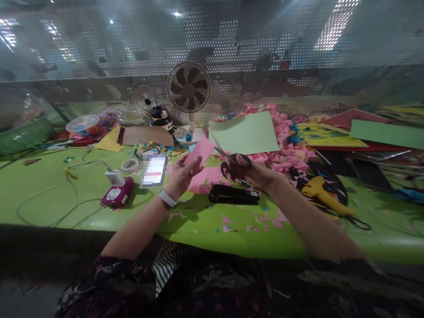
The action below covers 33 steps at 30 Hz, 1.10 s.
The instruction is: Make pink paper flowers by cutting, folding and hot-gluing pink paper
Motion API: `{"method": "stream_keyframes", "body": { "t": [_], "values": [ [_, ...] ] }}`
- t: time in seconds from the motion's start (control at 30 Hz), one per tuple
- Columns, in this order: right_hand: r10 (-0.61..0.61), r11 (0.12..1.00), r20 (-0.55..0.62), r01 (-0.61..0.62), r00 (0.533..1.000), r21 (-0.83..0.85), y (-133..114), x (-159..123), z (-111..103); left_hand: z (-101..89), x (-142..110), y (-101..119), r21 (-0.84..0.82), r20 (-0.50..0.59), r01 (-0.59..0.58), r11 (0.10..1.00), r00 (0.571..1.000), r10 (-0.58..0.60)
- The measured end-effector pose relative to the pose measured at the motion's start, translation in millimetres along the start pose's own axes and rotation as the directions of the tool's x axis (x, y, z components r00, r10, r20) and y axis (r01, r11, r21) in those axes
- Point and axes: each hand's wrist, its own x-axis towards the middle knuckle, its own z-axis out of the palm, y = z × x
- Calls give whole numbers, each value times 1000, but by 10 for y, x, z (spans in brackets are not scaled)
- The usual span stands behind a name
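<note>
Pinched in my left hand (182, 175) is a piece of pink paper (202, 150), raised above the table. My right hand (249, 170) has its fingers in the black handles of a pair of scissors (221, 151), whose blades point up and left, near the paper's right edge but seemingly apart from it. Below the hands lies a black stapler (233, 194). More pink paper (201, 180) rests on the table behind it. A pale green sheet (246, 133) lies just beyond the scissors, against a heap of folded pink paper pieces (285, 151).
On the green table (77, 207) are a phone (154, 170), a tape roll (131, 166) and a purple power socket (117, 193) with cables. A small fan (189, 87) stands behind. A yellow glue gun (326, 196) lies right. Pink scraps (227, 221) litter the front edge.
</note>
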Motion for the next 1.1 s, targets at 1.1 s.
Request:
{"method": "stream_keyframes", "body": {
  "t": [1.1],
  "values": [
    [17,1000,-18,-17,1000,12,-47,-10,54,-47,53,2,53,93,-58,997,994,53]
  ]
}}
